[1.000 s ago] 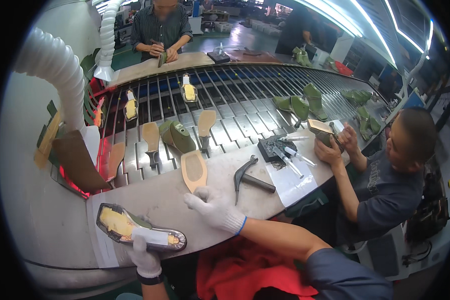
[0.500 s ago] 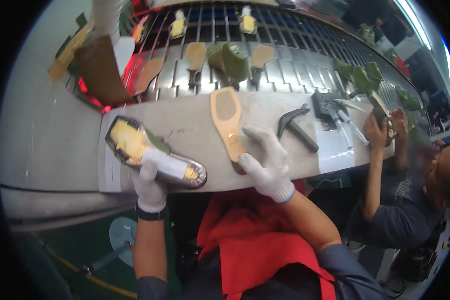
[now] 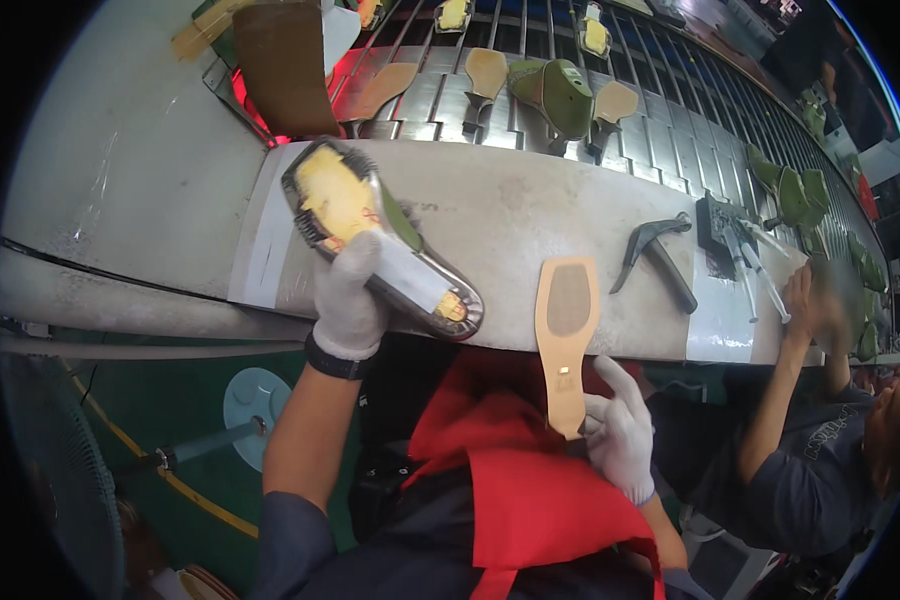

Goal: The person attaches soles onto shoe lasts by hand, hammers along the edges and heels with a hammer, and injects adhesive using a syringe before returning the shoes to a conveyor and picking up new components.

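My left hand (image 3: 348,310), in a white glove, grips an upturned shoe upper stretched over a green last (image 3: 398,215). Its underside faces up, yellow over the forefoot with a white strip along the narrower part. A tan shoe sole (image 3: 567,340) with a darker textured forefoot patch is in my right hand (image 3: 622,425), also gloved. The fingers pinch its narrow end while the index finger sticks out. The sole hangs over the table's near edge, wide end upward. Part of the right-hand grip is hidden behind the sole.
On the pale table (image 3: 510,200) lies a hammer (image 3: 660,262), right of the sole. Beyond runs a metal slatted conveyor (image 3: 435,110) carrying green lasts (image 3: 555,98) and tan soles (image 3: 485,72). A brown board (image 3: 285,70) hangs at far left. A co-worker's arms (image 3: 775,400) reach in at right.
My right hand has taken the sole by its end and drawn it toward me, off the tabletop. The left hand still holds the shoe upper. The view has shifted.
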Available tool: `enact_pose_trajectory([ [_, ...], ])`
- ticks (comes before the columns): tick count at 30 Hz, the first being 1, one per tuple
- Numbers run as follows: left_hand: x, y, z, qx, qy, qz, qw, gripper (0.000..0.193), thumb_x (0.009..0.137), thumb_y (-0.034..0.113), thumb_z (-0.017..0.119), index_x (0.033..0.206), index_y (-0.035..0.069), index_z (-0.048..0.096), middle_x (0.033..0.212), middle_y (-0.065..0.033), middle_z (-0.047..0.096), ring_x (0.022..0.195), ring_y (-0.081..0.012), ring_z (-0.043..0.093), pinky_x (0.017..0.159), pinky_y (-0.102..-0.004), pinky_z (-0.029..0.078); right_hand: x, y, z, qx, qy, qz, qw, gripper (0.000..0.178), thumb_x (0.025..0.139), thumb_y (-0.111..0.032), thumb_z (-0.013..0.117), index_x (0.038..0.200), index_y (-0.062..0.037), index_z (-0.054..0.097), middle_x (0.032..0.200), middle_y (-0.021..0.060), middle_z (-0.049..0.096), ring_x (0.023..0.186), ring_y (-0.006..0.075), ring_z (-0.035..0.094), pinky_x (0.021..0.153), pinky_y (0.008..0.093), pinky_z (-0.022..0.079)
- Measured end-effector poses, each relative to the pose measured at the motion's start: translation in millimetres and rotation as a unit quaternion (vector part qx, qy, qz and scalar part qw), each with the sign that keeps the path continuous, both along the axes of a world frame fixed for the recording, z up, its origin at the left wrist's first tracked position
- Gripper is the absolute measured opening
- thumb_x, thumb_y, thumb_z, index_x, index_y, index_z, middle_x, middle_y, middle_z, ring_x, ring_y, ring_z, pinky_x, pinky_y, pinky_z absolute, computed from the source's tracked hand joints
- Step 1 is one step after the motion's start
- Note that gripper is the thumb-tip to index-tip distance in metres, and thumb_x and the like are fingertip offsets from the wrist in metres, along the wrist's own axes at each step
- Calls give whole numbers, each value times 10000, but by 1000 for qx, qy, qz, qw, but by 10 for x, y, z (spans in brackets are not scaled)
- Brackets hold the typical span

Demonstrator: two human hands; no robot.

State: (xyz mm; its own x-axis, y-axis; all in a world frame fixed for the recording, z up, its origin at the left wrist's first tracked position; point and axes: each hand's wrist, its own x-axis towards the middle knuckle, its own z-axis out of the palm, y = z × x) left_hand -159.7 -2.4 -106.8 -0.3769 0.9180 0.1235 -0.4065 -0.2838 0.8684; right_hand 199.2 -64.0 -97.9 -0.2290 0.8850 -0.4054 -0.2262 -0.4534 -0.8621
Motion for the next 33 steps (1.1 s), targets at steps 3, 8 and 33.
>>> enact_pose_trajectory([
  [3,226,185,210,59,-34,-92,993,664,930,117,744,1531,-39,507,1403,-209,673,1202,-300,715,1046,-445,602,-229,388,9,-113,35,109,987,419,1101,-182,576,1400,111,593,1081,227,795,807,273,794,746,366,644],
  [8,382,200,434,34,94,-166,981,935,841,278,839,1622,-15,417,1497,-222,629,1378,-347,641,1186,-474,517,-321,417,243,36,18,51,998,284,1062,-114,678,1244,103,705,1087,201,801,902,276,804,820,398,670],
  [33,582,481,1111,86,31,-153,984,569,1089,249,646,1572,-14,499,1436,-308,661,1285,-402,703,1114,-522,591,-395,537,742,137,116,122,976,442,1160,-292,592,1348,102,666,1182,225,794,1004,263,805,900,406,668],
])
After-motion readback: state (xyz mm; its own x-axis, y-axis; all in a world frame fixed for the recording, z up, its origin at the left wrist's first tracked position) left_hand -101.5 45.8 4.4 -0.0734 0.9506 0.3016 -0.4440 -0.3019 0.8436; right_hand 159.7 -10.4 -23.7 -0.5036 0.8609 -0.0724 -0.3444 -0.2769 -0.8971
